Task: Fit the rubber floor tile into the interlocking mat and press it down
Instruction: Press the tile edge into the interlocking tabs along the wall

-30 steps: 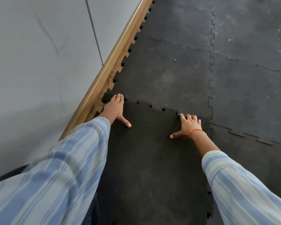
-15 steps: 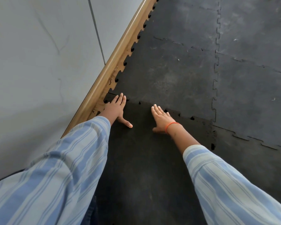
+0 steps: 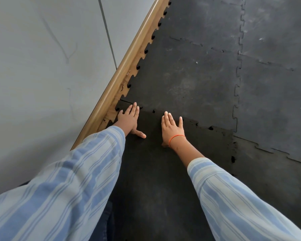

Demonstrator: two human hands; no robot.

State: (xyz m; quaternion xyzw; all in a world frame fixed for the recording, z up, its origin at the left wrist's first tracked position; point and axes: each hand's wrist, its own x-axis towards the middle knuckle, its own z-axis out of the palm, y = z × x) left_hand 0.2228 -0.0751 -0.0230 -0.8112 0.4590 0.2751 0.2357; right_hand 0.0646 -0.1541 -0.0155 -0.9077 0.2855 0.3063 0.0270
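A dark rubber floor tile (image 3: 163,171) lies in front of me, its toothed far edge meeting the grey interlocking mat (image 3: 189,80). Small gaps show along that seam to the right of my hands. My left hand (image 3: 129,119) lies flat, fingers together, on the tile's far left corner by the wall. My right hand (image 3: 172,127), with an orange band at the wrist, lies palm down on the far edge near the middle, fingers spread. Neither hand holds anything.
A grey wall (image 3: 42,75) with a wooden skirting board (image 3: 129,66) runs along the left. More laid mat tiles (image 3: 276,84) stretch to the right and far side. Striped sleeves cover both my forearms.
My right hand has moved left along the tile's far edge, from near the right corner to the middle, and now lies flat. The left hand stays at the left corner.
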